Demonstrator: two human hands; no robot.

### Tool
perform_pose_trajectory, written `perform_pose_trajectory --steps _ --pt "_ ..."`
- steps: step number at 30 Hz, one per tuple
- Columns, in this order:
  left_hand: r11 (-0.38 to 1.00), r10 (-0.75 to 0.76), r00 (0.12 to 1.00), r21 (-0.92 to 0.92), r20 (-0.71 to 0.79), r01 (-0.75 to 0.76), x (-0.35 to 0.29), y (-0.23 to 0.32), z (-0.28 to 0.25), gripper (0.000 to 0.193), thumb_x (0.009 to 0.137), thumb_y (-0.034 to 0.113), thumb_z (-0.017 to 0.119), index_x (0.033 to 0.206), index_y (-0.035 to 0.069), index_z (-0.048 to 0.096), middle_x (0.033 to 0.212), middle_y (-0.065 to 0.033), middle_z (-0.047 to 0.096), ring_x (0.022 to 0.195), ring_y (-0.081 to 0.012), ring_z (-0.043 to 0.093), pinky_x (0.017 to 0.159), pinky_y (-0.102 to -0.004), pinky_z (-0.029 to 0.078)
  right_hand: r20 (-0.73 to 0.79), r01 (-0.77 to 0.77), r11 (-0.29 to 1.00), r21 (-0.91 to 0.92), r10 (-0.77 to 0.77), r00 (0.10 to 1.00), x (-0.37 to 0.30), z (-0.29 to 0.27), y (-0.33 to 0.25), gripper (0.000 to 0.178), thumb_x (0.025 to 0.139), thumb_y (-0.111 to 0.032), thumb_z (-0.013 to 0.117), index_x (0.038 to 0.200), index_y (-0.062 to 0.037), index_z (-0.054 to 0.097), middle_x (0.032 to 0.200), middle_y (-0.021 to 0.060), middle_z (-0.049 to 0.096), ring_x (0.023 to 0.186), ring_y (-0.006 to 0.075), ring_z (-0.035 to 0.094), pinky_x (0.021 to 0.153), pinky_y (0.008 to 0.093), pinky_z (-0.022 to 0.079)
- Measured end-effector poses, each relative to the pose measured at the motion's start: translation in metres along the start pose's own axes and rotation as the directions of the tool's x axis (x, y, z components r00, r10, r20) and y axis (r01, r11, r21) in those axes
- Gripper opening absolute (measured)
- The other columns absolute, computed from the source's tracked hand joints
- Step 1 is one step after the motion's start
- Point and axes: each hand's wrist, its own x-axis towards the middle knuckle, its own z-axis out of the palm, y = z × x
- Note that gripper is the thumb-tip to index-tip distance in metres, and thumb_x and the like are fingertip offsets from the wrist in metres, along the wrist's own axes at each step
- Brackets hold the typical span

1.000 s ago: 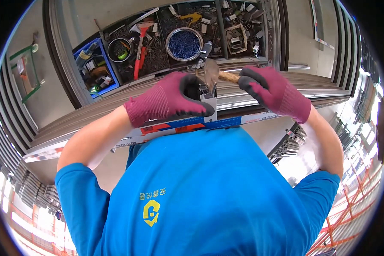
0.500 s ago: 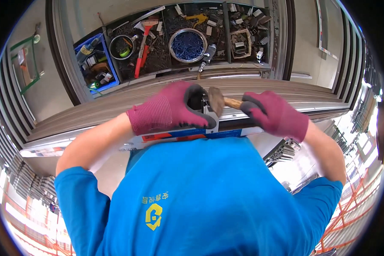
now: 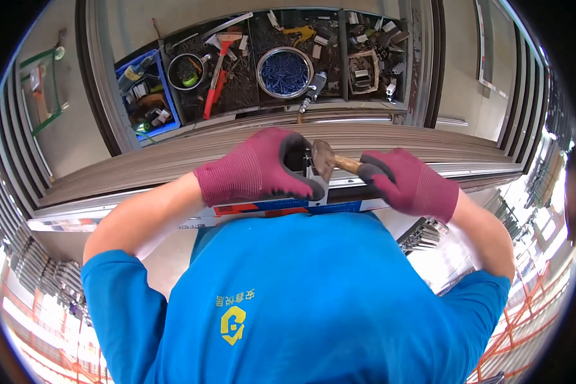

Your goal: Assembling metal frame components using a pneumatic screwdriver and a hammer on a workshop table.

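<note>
In a maroon glove with a dark palm, my left hand [image 3: 262, 165] curls its fingers and thumb around a small silvery metal piece [image 3: 311, 168], which stands at the long metal profile [image 3: 349, 184]. Most of that piece is hidden by the glove and the hammer. My right hand [image 3: 408, 182], gloved alike, is closed round the wooden handle of a hammer [image 3: 325, 160]. The hammer's head is right beside the metal piece, by my left fingertips; whether they touch cannot be told.
Long brown-grey profiles [image 3: 192, 157] lie across the bench. Beyond them, a tray holds a bowl of blue screws [image 3: 285, 72], a metal mug [image 3: 187, 70], a red-handled tool [image 3: 216, 83], an air tool [image 3: 312, 91], a yellow tool [image 3: 299, 33] and a blue crate [image 3: 148, 96].
Hammer head and right hand have shifted slightly left and down. My left hand keeps its place at the metal piece, and the whole view has dipped a little.
</note>
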Motion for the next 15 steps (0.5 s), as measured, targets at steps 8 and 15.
perform_pose_trajectory --steps 8,15 --pt "0.998 -0.055 0.997 -0.034 0.059 0.057 0.003 -0.001 -0.01 0.066 0.071 0.041 0.095 0.11 -0.005 0.068 0.096 -0.0098 0.07 0.09 -0.0153 0.062 0.084 -0.033 0.052 -0.196 0.046 0.984 0.173 -0.011 0.981 0.035 -0.003 0.018 0.026 0.107 -0.024 0.05 0.102 -0.0007 0.06 0.08 0.0201 0.056 0.069 0.0387 0.058 0.066 0.047 0.045" --pt "0.976 -0.119 0.988 -0.17 0.099 0.134 0.001 -0.003 -0.004 0.063 0.072 0.037 0.095 0.112 -0.005 0.069 0.101 -0.0076 0.07 0.094 -0.0124 0.06 0.086 -0.0302 0.05 -0.069 0.007 0.999 -0.032 -0.009 0.998 0.039 0.019 0.015 0.034 0.107 -0.037 0.052 0.103 -0.0038 0.059 0.078 0.023 0.059 0.076 0.0442 0.06 0.067 0.0531 0.045"
